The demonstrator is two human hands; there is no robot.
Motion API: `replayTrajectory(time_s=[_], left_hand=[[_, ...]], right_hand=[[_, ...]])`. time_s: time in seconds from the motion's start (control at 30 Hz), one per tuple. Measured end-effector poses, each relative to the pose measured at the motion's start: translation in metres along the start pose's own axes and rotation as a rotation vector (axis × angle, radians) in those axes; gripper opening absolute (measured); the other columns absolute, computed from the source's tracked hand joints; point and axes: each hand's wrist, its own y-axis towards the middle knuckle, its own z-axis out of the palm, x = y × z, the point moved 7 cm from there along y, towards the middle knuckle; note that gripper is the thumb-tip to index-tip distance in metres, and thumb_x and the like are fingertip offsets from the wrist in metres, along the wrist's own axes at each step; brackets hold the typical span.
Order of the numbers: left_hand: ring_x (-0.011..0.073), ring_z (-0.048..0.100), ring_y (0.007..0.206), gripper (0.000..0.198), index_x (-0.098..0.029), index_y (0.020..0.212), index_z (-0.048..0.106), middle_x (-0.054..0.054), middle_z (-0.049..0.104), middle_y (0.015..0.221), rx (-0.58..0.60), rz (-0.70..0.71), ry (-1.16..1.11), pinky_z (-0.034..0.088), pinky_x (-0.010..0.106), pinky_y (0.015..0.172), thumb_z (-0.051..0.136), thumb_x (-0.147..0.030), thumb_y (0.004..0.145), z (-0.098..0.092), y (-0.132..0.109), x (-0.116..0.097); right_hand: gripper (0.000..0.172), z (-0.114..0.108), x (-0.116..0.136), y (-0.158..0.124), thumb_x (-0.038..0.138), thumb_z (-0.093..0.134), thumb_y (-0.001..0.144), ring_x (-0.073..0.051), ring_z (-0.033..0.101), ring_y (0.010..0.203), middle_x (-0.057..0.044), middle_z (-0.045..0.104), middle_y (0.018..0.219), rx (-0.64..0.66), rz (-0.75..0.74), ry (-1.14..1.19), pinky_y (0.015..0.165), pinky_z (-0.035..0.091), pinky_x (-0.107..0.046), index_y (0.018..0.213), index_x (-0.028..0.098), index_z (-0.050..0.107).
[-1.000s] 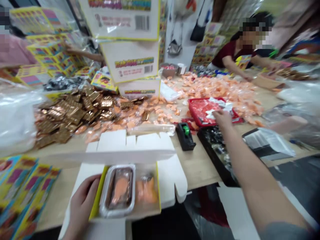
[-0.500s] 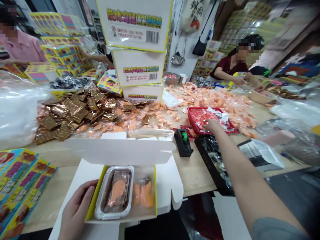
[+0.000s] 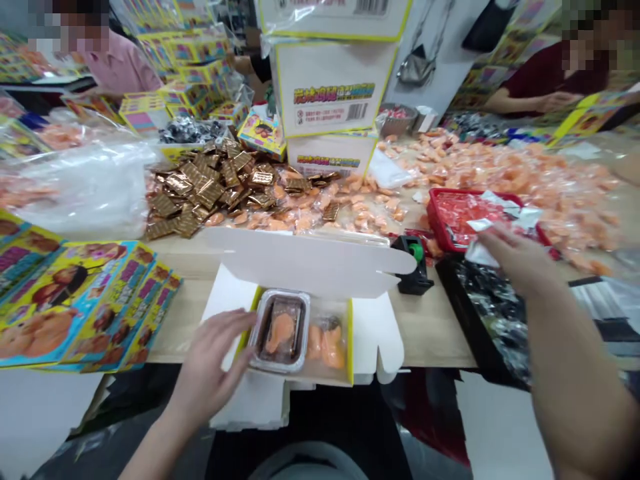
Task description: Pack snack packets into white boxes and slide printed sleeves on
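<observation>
An unfolded white carton (image 3: pixel 351 373) with yellow side walls stands at the table's front edge, its lid flap raised. Inside lie a foil tray (image 3: pixel 305 333) with a brown packet and an orange piece in it, and a clear bag of orange pieces (image 3: pixel 325 347). My left hand (image 3: pixel 213 363) rests with fingers stretched out at the carton's left wall. A small white packet (image 3: pixel 483 253) is pinched in my right hand (image 3: pixel 517 260), which is somewhat blurred, in front of the red basket (image 3: pixel 435 220) of red-and-white packets.
A black tray (image 3: pixel 480 320) of dark wrapped packets and a tape dispenser (image 3: pixel 415 267) stand to the right. Brown packets (image 3: pixel 200 187) and orange pieces (image 3: pixel 465 160) are heaped behind. Stacked white boxes (image 3: pixel 335 87) rise at the back; printed boxes (image 3: pixel 90 300) stand left. Two people work opposite.
My right hand has come back from the red basket with a white packet. My left hand has loosened from the carton's side, fingers now extended. The view has shifted, so the printed boxes show more.
</observation>
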Motion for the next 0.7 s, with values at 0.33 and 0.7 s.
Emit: replayTrajectory(time_s=[0.33, 0.7], left_hand=[[0.0309, 0.034, 0.140, 0.054, -0.021, 0.137, 0.046, 0.014, 0.041, 0.150, 0.367, 0.291, 0.216, 0.016, 0.056, 0.116, 0.056, -0.046, 0.091, 0.050, -0.006, -0.053], [0.0240, 0.060, 0.100, 0.061, -0.009, 0.132, 0.049, 0.016, 0.055, 0.121, -0.186, -0.120, -0.269, 0.056, 0.036, 0.079, 0.060, -0.047, 0.086, -0.035, 0.097, 0.061]], right_hand=[[0.030, 0.137, 0.172, -0.205, 0.052, 0.059, 0.082, -0.020, 0.062, 0.081, -0.003, 0.069, 0.085, 0.756, -0.367, 0.144, 0.069, 0.046, -0.029, 0.089, 0.024, 0.071], [0.034, 0.095, 0.171, -0.208, 0.052, 0.048, 0.090, -0.019, 0.058, 0.074, -0.005, 0.062, 0.081, 0.290, -0.394, 0.016, 0.065, 0.041, -0.029, 0.082, 0.021, 0.059]])
